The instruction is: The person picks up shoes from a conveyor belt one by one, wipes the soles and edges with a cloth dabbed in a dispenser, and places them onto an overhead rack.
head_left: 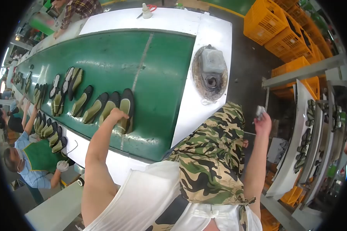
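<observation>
My left hand (118,114) reaches over the green belt and touches the nearest dark shoe (126,111), which has an olive-green piece inside; its fingers are bent at the shoe's edge, with the grip partly hidden. Other shoes of this kind (97,107) lie in a row to its left on the green belt (162,69). Out to the right, beyond the camouflage apron (212,161), my right hand (262,122) is raised with its fingers closed on a small whitish wad (260,111).
A stained oval tray (210,75) holding a translucent block sits on the white table edge (185,111). A white bottle (146,11) and red scissors (152,8) lie at the far edge. Orange crates (264,23) and a shoe rack (297,142) stand right. A co-worker (38,154) is at the left.
</observation>
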Demonstrator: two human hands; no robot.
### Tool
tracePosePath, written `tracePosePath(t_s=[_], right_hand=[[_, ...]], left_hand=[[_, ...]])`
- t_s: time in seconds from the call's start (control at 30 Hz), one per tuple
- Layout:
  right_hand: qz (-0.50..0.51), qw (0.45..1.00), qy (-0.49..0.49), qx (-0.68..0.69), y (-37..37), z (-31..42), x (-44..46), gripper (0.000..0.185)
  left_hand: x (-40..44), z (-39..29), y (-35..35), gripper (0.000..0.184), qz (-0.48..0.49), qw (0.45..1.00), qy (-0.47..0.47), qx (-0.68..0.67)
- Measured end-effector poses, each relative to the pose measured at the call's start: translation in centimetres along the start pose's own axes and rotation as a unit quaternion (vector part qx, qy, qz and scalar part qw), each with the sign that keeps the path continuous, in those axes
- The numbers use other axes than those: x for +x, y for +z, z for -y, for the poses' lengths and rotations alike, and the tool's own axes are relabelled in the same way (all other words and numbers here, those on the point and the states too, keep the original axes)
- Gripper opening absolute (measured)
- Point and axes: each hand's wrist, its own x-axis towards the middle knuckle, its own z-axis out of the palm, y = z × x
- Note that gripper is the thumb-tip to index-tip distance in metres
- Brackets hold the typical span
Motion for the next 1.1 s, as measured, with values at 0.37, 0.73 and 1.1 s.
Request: tracePosePath(t_s=[0.37, 0.73, 1.1], right_hand=[[0.256, 0.951, -0.113, -0.132, 19.2, -2.0, -11.6, 0.011], [0.081, 0.994, -0.061, -0.043, 12.6, 0.2, -12.9, 0.014], [0.15, 0.978, -0.137, 0.042, 13.7, 6.5, -16.7, 0.015]], left_hand=[[-11.9, -26.1, 5.8, 0.069, 0.25, 0.752, 0.373, -0.483], [-19.6, -37.9, 11.8, 0.067, 0.132, 0.696, 0.691, -0.146], [-22.6, -40.6, 13.8, 0.066, 0.248, 0.751, 0.596, -0.136]])
